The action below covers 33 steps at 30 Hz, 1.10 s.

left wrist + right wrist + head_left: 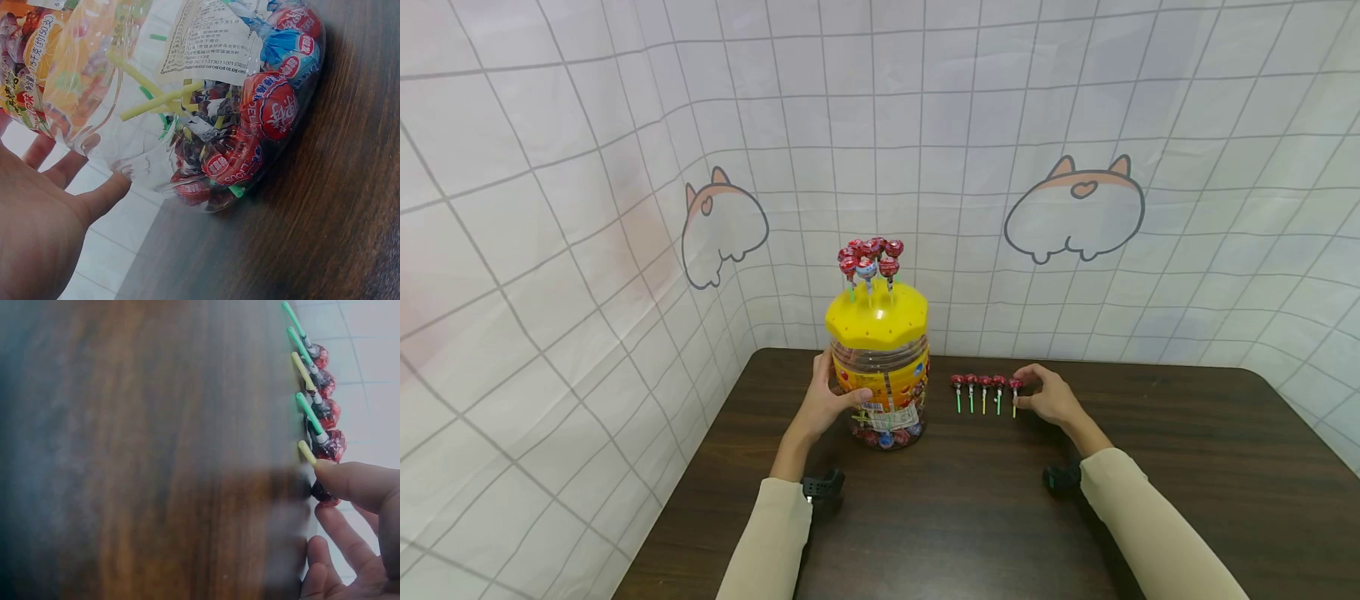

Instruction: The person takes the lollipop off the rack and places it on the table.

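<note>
A clear plastic jar [880, 367] with a yellow lid [877, 315] stands upright on the table. My left hand [832, 397] grips its left side, thumb across the front label and fingers around the back. Wrapped lollipops [270, 103] lie at the bottom of the jar, and several more lollipops [867, 250] stand stick-down in the lid. To the right, several red lollipops [984, 383] lie in a row, with green or yellow sticks pointing toward me. My right hand [1049, 395] pinches the rightmost lollipop [322, 492] between thumb and finger, at the row's end.
Under everything is a dark wooden table [955, 508], its back edge near a white curtain [940, 183] with grey grid lines and cartoon animal prints. The curtain also runs along the left side. Each wrist wears a black band [823, 484].
</note>
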Tool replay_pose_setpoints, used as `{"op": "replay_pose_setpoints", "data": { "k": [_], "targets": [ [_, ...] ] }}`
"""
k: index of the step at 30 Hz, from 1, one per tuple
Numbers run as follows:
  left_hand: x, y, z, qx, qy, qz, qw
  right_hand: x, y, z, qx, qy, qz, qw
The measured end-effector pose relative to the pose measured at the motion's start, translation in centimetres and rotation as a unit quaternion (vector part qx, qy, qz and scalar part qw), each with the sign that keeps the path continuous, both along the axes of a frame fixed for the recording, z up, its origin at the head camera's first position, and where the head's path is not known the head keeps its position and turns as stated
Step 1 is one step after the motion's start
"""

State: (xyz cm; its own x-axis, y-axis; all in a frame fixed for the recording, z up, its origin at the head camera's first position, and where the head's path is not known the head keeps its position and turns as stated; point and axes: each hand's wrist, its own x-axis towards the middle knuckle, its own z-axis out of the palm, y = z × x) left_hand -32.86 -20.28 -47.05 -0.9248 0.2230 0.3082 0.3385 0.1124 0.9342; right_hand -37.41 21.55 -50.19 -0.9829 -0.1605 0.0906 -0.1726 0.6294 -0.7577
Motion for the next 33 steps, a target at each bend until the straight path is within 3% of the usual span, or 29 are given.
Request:
{"op": "replay_pose_setpoints", "data": {
  "k": [13, 22, 27, 33],
  "targets": [
    [0.0, 0.0, 0.1, -0.002, 0.000, 0.000, 1.0000, -0.2, -0.1, 0.2, 0.002, -0.018, 0.007, 0.9998],
    [-0.1, 0.0, 0.0, 0.001, -0.011, 0.000, 0.9999, 0.0, 0.4, 0.7, -0.041, -0.025, 0.014, 0.9987],
    [-0.3, -0.2, 0.0, -0.001, -0.016, -0.005, 0.9999, 0.4, 0.1, 3.3, -0.073, -0.011, 0.040, 0.9965],
    [-0.4, -0.2, 0.0, 0.002, -0.013, -0.006, 0.9999, 1.2, -2.6, 9.1, -0.120, 0.032, 0.110, 0.9861]
  ]
}}
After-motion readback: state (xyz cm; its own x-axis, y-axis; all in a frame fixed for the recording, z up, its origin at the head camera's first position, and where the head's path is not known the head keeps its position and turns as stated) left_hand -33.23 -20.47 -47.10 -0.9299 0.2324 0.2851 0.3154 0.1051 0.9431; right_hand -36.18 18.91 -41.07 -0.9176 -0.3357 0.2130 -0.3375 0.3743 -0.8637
